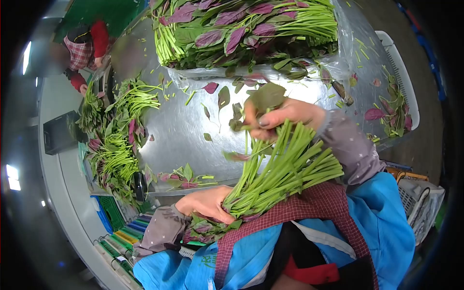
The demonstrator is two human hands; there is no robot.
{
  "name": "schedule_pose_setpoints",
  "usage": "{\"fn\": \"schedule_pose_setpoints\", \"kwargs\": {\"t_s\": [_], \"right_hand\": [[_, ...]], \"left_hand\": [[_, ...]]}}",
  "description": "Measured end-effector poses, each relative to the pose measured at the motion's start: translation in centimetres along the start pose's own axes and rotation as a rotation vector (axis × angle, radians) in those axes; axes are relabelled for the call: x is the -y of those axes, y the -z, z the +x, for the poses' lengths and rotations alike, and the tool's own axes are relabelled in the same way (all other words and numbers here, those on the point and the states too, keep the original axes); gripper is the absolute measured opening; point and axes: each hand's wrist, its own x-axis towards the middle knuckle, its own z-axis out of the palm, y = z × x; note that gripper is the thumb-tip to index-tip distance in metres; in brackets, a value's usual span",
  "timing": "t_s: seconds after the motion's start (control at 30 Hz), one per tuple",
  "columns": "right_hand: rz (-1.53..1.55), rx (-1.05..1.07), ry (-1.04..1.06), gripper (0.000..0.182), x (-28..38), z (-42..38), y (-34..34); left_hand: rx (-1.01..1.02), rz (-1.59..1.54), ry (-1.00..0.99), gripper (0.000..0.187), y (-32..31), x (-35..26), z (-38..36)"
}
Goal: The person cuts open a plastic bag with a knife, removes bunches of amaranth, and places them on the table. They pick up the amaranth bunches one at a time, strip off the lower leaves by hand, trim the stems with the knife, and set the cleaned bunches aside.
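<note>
My left hand [208, 203] is wrapped round a bunch of leafy greens [290, 169], whose green stems fan up to the right and whose purple and green leaves lie low beside my wrist. Above the stems, my right hand [280, 117] has its fingers closed on a dark green leaf [267, 96]; the fingertips are slightly blurred. Behind my hands, a large stack of purple and green greens [232, 36] rests on clear plastic [193, 75] on the metal table [179, 125].
More bunches [118, 157] line the table's left edge. A knife [342, 93] lies right of my right hand, among cut stems. A white basket [403, 79] stands at the right edge. Another person [82, 50] works at the upper left, near a black crate [60, 133].
</note>
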Motion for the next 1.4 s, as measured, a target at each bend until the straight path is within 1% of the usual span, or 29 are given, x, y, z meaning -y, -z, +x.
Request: {"fn": "schedule_pose_setpoints", "kwargs": {"t_s": [0.03, 0.07, 0.2, 0.23, 0.27, 0.3, 0.33, 0.43, 0.47, 0.53, 0.57, 0.6, 0.63, 0.67, 0.7, 0.77, 0.8, 0.83, 0.9, 0.93, 0.97, 1.0, 1.03, 1.1, 1.17, 1.23, 1.3, 1.37, 1.4], "right_hand": [[-0.194, 0.029, 0.16, 0.036, 0.8, -0.2, 0.0], [-0.147, -0.019, 0.213, 0.023, 1.0, -0.6, -0.8], [-0.363, -0.055, 0.235, 0.018, 3.4, -3.3, -1.5], [-0.499, -0.152, 0.334, 0.021, 3.4, -3.7, -0.2], [-0.425, -0.392, 0.417, 0.02, 4.3, -5.2, 0.6], [0.145, -0.51, 0.515, 0.023, 3.4, -7.4, 3.6], [0.143, -0.511, 0.515, 0.023, 3.9, -8.2, 5.1], [-0.674, -0.574, -0.094, 0.021, 5.2, -9.1, 7.9], [-0.675, -0.588, -0.091, 0.021, 4.8, -9.1, 8.7], [-2.222, -0.854, -0.597, 0.029, 3.3, -9.5, 10.3], [-1.971, -0.847, 0.163, 0.032, 4.1, -9.2, 8.9], [-1.585, -0.733, 0.328, 0.036, 5.6, -7.4, 5.9], [-1.31, -0.614, 0.282, 0.036, 6.2, -6.0, 3.3], [-1.202, -0.422, 0.3, 0.038, 6.0, -4.7, 1.6], [-1.371, -0.306, 0.325, 0.043, 5.3, -3.4, 0.2], [-1.398, -0.182, 0.211, 0.048, 2.0, -0.6, -0.8], [-1.498, -0.074, 0.221, 0.036, 0.3, 0.2, -0.6], [-1.494, -0.073, 0.226, 0.036, 0.2, 0.3, 0.2], [-1.19, 0.1, 0.134, 0.024, 1.1, 0.1, 3.0], [-1.279, -0.172, -0.047, 0.016, 3.2, -1.6, 4.0], [-1.582, -0.392, -0.005, 0.012, 4.8, -2.9, 6.5], [-1.49, -0.639, 0.015, 0.009, 5.7, -4.3, 7.8], [-1.82, -0.697, 0.01, 0.014, 6.4, -6.0, 10.5], [-2.21, -0.947, -0.296, 0.03, 7.0, -7.6, 9.5], [-2.431, -1.003, 0.096, 0.041, 7.4, -6.8, 6.2], [-2.07, -0.692, 0.569, 0.045, 7.4, -3.7, 1.0], [-1.74, -0.24, 0.562, 0.05, 4.8, -1.3, -2.6], [-1.623, 0.116, 0.26, 0.056, 1.4, 0.0, -4.1], [-1.523, 0.275, -0.094, 0.061, -0.2, 0.3, -3.5]], "left_hand": [[0.001, -0.002, 0.002, 0.049, 0.0, -0.1, 0.1], [-0.004, 0.042, -0.024, 0.048, -0.1, -0.3, 0.1], [0.012, 0.176, -0.032, 0.046, 0.2, 0.0, 0.3], [0.014, 0.175, -0.036, 0.046, 0.2, 0.2, 0.3], [-0.009, 0.135, -0.029, 0.047, 0.2, 0.3, 0.2], [-0.032, 0.097, -0.02, 0.047, 0.1, 0.5, 0.1], [-0.032, 0.098, -0.022, 0.047, 0.1, 0.9, 0.0], [-0.081, -0.027, -0.004, 0.05, -0.2, 1.4, -0.4], [-0.062, -0.079, 0.034, 0.058, -0.1, 1.0, -0.5], [-0.024, -0.12, 0.144, 0.067, 0.3, 1.0, -0.4], [-0.003, -0.117, 0.141, 0.067, 0.5, 0.8, -0.1], [-0.004, -0.119, 0.131, 0.066, 0.4, 0.4, 0.1], [-0.005, -0.109, 0.128, 0.065, 0.6, 0.0, 0.2], [-0.001, -0.053, 0.114, 0.063, 0.7, -0.3, 0.5], [0.007, -0.039, 0.118, 0.063, 0.8, -0.9, 0.7], [0.061, -0.008, 0.136, 0.062, 0.8, -1.9, 1.3], [0.137, -0.054, 0.157, 0.059, 0.9, -1.7, 1.5], [0.135, -0.054, 0.162, 0.059, 1.0, -1.4, 1.5], [0.068, 0.114, 0.112, 0.056, 0.8, -0.9, 1.0], [0.038, 0.08, 0.132, 0.055, 0.6, -0.9, 0.7], [0.022, 0.068, 0.123, 0.055, 0.4, -0.9, 0.4], [0.01, 0.039, 0.137, 0.053, 0.3, -1.0, 0.3], [0.0, 0.012, 0.152, 0.05, 0.3, -0.9, 0.1], [-0.016, -0.037, 0.098, 0.051, 0.1, 0.1, 0.1], [-0.019, -0.079, 0.046, 0.051, 0.0, 0.3, 0.2], [-0.001, -0.038, -0.006, 0.051, 0.3, -0.4, 0.5], [0.039, -0.002, 0.042, 0.051, 0.6, -1.4, 0.7], [0.112, 0.114, 0.126, 0.049, 0.8, -2.5, 1.0], [0.111, 0.085, 0.179, 0.049, 0.8, -3.0, 0.9]]}}
